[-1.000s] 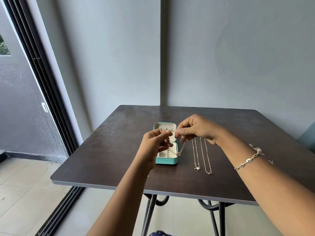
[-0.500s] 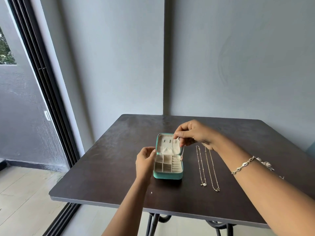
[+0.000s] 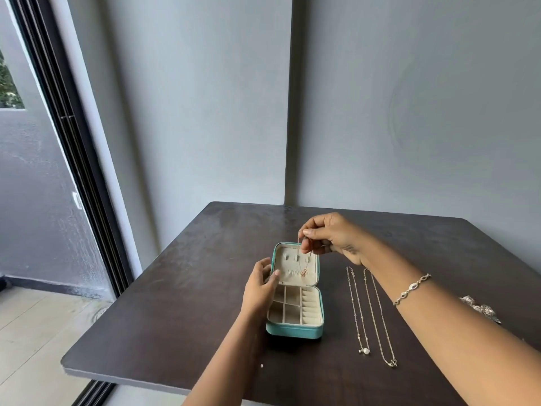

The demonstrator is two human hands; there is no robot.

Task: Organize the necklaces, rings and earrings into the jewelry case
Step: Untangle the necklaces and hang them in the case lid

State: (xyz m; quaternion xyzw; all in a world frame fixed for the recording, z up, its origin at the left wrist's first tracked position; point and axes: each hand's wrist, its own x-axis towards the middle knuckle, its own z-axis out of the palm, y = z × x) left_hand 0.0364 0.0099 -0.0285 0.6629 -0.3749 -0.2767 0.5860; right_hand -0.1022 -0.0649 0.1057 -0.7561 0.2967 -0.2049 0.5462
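Head view: right hand pinches a thin necklace by its top. The fingers are narrow, thumb against forefinger. The chain hangs straight down, long axis vertical, with the pendant low in front of the upright lid of the jewelry case; cannot tell if it touches the lining. The lid's pegs sit just below and left of the fingers, so the hang-up is probably a short move down and in. Left hand grips the lid's left edge, thumb inside. Two more necklaces lie near-to-far on the surface, right of the case and clear of both hands.
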